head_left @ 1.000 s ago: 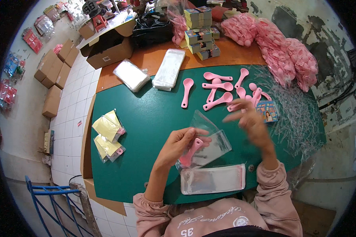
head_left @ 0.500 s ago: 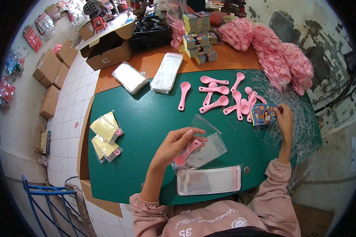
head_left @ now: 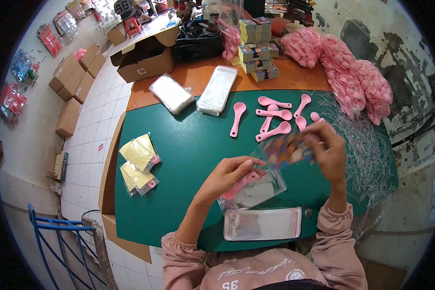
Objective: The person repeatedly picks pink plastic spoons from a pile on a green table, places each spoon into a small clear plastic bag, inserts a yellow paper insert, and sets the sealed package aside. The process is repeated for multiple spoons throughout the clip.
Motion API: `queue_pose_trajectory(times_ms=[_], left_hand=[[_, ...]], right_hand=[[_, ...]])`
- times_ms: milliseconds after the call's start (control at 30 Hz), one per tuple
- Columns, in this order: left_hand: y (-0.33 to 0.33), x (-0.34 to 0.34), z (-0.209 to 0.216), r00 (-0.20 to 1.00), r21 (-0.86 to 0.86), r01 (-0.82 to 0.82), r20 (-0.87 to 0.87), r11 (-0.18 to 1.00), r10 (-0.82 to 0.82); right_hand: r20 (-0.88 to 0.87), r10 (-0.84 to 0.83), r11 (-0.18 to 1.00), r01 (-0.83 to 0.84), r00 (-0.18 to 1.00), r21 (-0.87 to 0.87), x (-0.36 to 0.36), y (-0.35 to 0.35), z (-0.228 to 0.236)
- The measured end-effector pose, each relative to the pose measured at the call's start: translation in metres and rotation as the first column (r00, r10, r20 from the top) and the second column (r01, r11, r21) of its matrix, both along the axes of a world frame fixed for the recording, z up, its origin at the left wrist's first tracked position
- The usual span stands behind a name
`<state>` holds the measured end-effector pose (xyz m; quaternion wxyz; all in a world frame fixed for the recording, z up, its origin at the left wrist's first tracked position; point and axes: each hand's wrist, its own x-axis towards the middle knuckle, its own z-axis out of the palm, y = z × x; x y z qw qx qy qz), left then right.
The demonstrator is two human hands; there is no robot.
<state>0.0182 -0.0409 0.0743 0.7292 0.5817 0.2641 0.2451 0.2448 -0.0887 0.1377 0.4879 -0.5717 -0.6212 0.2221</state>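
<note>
My left hand [head_left: 232, 176] pinches a clear plastic bag [head_left: 268, 187], with a pink spoon [head_left: 237, 188] inside it or under the fingers; which one, I cannot tell. In my right hand [head_left: 329, 152] is a colourful printed card [head_left: 289, 151], blurred by motion and held beside the bag's upper end. Just below the bag lies a stack of clear bags [head_left: 263, 224] near the table's front edge. Beyond my hands several loose pink spoons [head_left: 274, 131] are scattered, and my right hand partly hides some of them.
Filled bags with yellowish cards [head_left: 140, 152] lie on the green table [head_left: 188, 145] at left. White bag stacks [head_left: 171, 94], bundled cards [head_left: 255, 31] and an open carton [head_left: 147, 63] stand behind. Large bags of pink spoons [head_left: 343, 72] sit at far right, near plastic scraps [head_left: 372, 164].
My right hand has lifted the card off the spoon pile and brought it left toward the bag. My left hand keeps its hold on the bag. The whole view has shifted slightly.
</note>
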Motion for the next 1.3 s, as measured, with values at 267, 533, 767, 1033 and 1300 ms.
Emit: queue_pose_trajectory(times_ms=[267,533,767,1033,1300], left_hand=[[0.004,-0.006,-0.008,0.995,-0.009,-0.078,-0.067,0.997,0.077],[0.003,-0.003,-0.011,0.983,0.146,-0.007,-0.181,0.989,0.033],[-0.005,0.002,-0.006,0.929,0.305,0.145,-0.370,0.941,-0.023],[-0.001,-0.052,-0.018,0.966,0.212,0.107,-0.254,0.971,-0.051],[-0.006,-0.062,-0.023,0.987,-0.040,-0.032,-0.160,0.999,0.025]], right_hand=[[-0.156,0.059,0.991,-0.077,0.986,-0.110,-0.008,0.011,-0.026],[0.141,0.306,0.947,-0.286,0.942,-0.147,-0.014,0.012,-0.022],[0.079,0.581,0.795,-0.544,0.810,-0.269,-0.029,0.017,-0.056],[-0.198,0.367,0.808,-0.417,0.909,-0.417,-0.013,0.022,-0.073],[-0.334,0.306,0.695,-0.449,0.892,-0.562,-0.026,0.016,-0.060]])
